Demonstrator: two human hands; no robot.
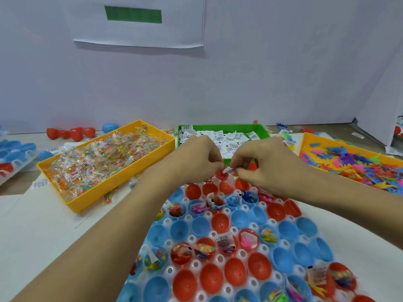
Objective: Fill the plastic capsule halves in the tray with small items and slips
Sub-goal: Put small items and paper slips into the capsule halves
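White slip (227,170) pinched between the fingers of my left hand (196,158) and right hand (261,164), above a red capsule half (222,175).

Two yellow bins (122,182) (305,140), one green bin (222,128), one white tray (209,234), two hands (196,155) (265,162).

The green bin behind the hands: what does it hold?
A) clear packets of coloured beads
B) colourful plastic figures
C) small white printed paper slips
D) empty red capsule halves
C: the green bin is filled with small white printed slips, one of which the left hand and right hand pinch between them.
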